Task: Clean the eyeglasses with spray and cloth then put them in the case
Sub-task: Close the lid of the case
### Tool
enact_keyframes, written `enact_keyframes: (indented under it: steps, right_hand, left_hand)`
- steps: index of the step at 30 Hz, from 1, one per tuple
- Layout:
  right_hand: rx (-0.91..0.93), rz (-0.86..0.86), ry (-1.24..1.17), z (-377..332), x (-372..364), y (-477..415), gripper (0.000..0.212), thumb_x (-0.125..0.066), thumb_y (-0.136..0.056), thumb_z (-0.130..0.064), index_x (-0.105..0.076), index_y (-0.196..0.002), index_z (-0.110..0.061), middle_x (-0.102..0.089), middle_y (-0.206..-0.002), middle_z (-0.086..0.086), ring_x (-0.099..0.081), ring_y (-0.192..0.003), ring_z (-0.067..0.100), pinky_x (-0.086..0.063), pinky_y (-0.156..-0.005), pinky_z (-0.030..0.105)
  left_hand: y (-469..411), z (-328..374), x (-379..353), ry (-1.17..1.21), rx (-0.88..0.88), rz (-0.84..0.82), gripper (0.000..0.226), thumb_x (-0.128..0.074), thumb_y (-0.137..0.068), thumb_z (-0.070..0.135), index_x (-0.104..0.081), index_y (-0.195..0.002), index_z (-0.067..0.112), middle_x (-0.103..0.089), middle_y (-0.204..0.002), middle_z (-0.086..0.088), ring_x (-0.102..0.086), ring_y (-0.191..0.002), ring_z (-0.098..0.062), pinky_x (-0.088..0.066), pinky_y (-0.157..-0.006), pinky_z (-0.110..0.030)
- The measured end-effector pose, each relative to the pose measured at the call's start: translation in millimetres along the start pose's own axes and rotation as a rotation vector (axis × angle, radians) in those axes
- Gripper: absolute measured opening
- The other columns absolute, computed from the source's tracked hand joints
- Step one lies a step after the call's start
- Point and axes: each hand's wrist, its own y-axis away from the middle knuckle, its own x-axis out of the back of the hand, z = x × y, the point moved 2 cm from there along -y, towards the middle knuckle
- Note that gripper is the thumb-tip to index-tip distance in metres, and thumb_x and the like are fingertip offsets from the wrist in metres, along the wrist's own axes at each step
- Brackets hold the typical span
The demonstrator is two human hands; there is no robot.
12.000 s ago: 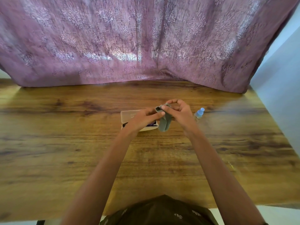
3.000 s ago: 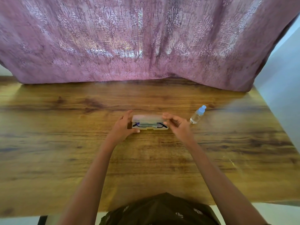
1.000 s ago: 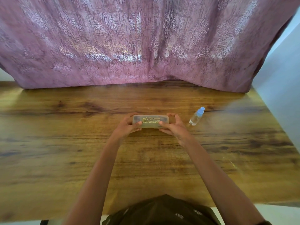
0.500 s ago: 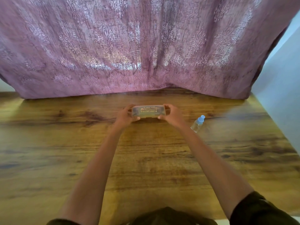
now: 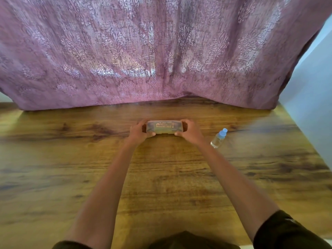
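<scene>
Behind our wooden table point(image 5: 71, 177) hangs a mauve patterned curtain point(image 5: 143, 51), its hem resting along the table's far edge from nine o'clock across to about two, and a pale wall point(image 5: 312, 105) closes the scene at three o'clock. We reach forward with both arms, bare to above the elbow, a dark sleeve point(image 5: 287, 232) showing on the right one at five o'clock. Just beyond the middle of the table, toward twelve o'clock from us, we hold the case point(image 5: 164, 127) lengthwise between our hands. It is a translucent, oblong box with its lid shut and gold lettering on top that is too blurred for us to read. Our left hand point(image 5: 139, 132) is curled around its nine o'clock end, thumb along the near edge, fingers wrapped over the far side. Our right hand point(image 5: 190, 131) clasps the three o'clock end in the same way. We cannot tell whether the case rests on the wood or sits slightly above it, nor can we make out its contents through the cloudy lid. Near our right wrist, at four o'clock from the case and apart from it, a small clear spray bottle point(image 5: 218, 139) with a light blue cap stands on the table.
</scene>
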Motion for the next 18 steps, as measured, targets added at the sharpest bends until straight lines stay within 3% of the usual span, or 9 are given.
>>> enact_keyframes:
  steps: [3, 6, 9, 12, 15, 18]
  right_hand:
    - [0.007, -0.023, 0.056, -2.1, 2.3, 3.4, 0.076, -0.078, -0.081, -0.031, -0.041, -0.144, -0.009, -0.042, -0.147, 0.013, -0.039, -0.136, 0.028, -0.034, -0.111, 0.041]
    - [0.063, 0.009, 0.152, -7.9, 9.0, 10.6, 0.081, -0.078, -0.081, -0.027, -0.036, -0.147, -0.006, -0.034, -0.154, 0.016, -0.028, -0.144, 0.030, -0.026, -0.115, 0.041]
    - [0.217, 0.215, 0.337, -16.1, 25.8, 21.8, 0.059, -0.074, -0.084, -0.022, -0.051, -0.135, -0.004, -0.053, -0.138, 0.015, -0.045, -0.131, 0.027, -0.037, -0.108, 0.035]
    - [0.285, 0.425, 0.419, -13.9, 48.6, 35.9, 0.041, -0.071, -0.086, -0.026, -0.062, -0.122, -0.008, -0.065, -0.118, 0.009, -0.050, -0.118, 0.025, -0.040, -0.097, 0.036]
    - [0.236, 0.560, 0.371, -0.4, 66.9, 52.1, 0.037, -0.073, -0.083, -0.029, -0.067, -0.115, -0.010, -0.068, -0.111, 0.007, -0.049, -0.116, 0.025, -0.038, -0.090, 0.038]
    - [0.191, 0.632, 0.237, 15.5, 75.1, 67.5, 0.041, -0.075, -0.081, -0.028, -0.065, -0.118, -0.012, -0.067, -0.112, 0.005, -0.048, -0.114, 0.024, -0.037, -0.092, 0.038]
  left_hand:
    - [2.0, -0.5, -0.7, -0.058, -0.012, 0.010, 0.083, -0.079, -0.079, 0.028, -0.034, -0.148, 0.022, -0.036, -0.147, -0.014, -0.029, -0.137, -0.038, -0.021, -0.116, -0.052]
    - [2.8, -1.2, -1.3, -0.032, -0.011, 0.015, 0.086, -0.080, -0.077, 0.026, -0.032, -0.149, 0.023, -0.037, -0.147, -0.012, -0.030, -0.137, -0.036, -0.024, -0.115, -0.052]
    - [3.2, -4.2, -1.5, -0.002, 0.000, 0.017, 0.086, -0.081, -0.077, 0.024, -0.032, -0.149, 0.023, -0.037, -0.146, -0.012, -0.032, -0.136, -0.035, -0.026, -0.114, -0.053]
    - [4.6, -6.7, -1.9, 0.048, 0.013, 0.020, 0.087, -0.081, -0.076, 0.022, -0.034, -0.148, 0.026, -0.041, -0.144, -0.012, -0.037, -0.133, -0.035, -0.032, -0.112, -0.053]
    - [5.6, -6.8, -3.1, 0.084, 0.013, 0.034, 0.084, -0.081, -0.077, 0.019, -0.036, -0.147, 0.025, -0.042, -0.144, -0.011, -0.038, -0.133, -0.034, -0.034, -0.111, -0.054]
    - [5.6, -5.9, -3.9, 0.116, 0.024, 0.059, 0.078, -0.079, -0.078, 0.016, -0.040, -0.145, 0.024, -0.047, -0.140, -0.010, -0.041, -0.130, -0.032, -0.036, -0.109, -0.053]
